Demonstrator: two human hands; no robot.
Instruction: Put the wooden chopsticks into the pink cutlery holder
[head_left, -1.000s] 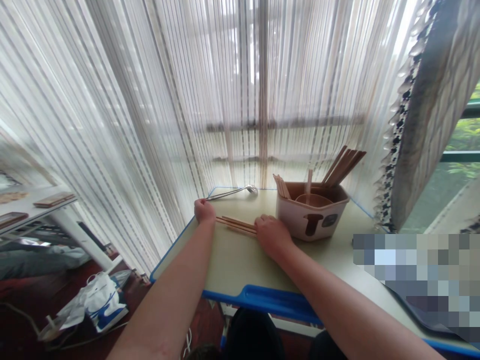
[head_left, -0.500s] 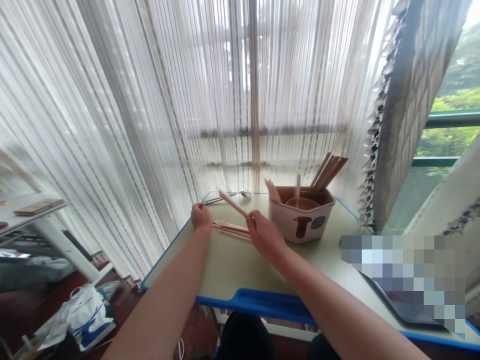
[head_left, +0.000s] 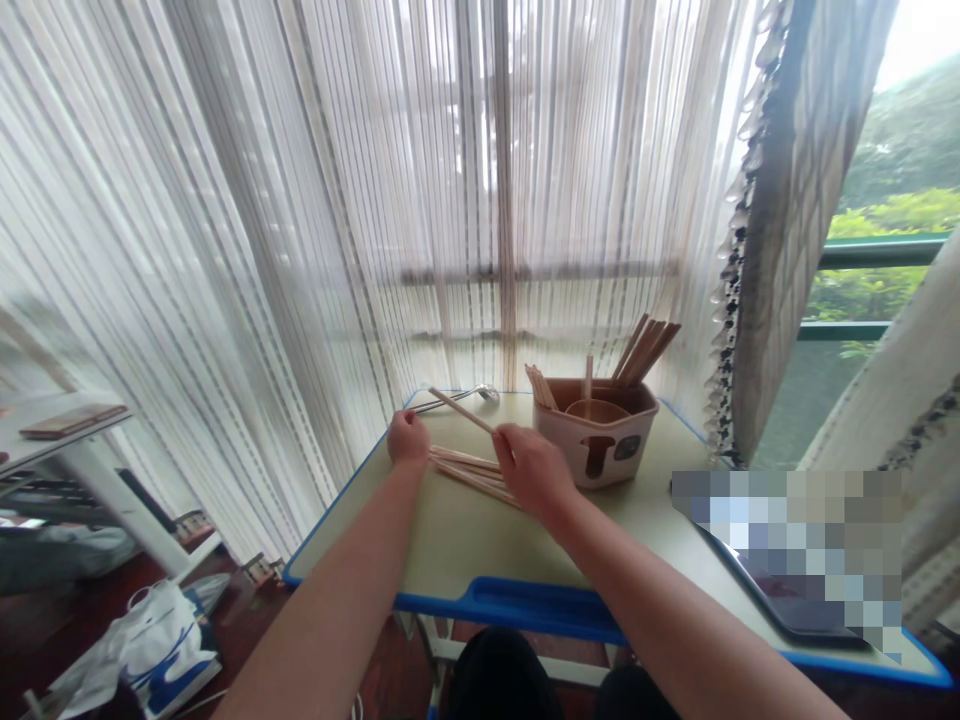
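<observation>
My left hand [head_left: 409, 438] is at the desk's left side, its fingers curled closed at the handle ends of the long metal spoons [head_left: 454, 400]. Its inner grip is partly hidden. Near the middle, my right hand [head_left: 534, 465] pinches a wooden chopstick [head_left: 461, 410], which slants up and left over the desk. Several more chopsticks [head_left: 472, 475] lie loosely between the two hands, their right ends under my right hand. Beyond it stands a pink-and-brown utensil holder [head_left: 553, 440] with light sticks, a brown inner cup and darker chopsticks [head_left: 646, 352] leaning right.
The pale desk [head_left: 450, 545] has a blue rim and a blue tray groove [head_left: 544, 603] at its front. A dark flat device [head_left: 787, 600], partly pixelated, lies at right. Sheer curtains [head_left: 337, 250] hang behind. A white bag [head_left: 165, 645] is on the floor at left.
My right hand has lifted a chopstick off the bundle and tilted it up leftward. The remaining chopsticks have fanned apart. My left hand stays closed at the spoons. The view has shifted slightly.
</observation>
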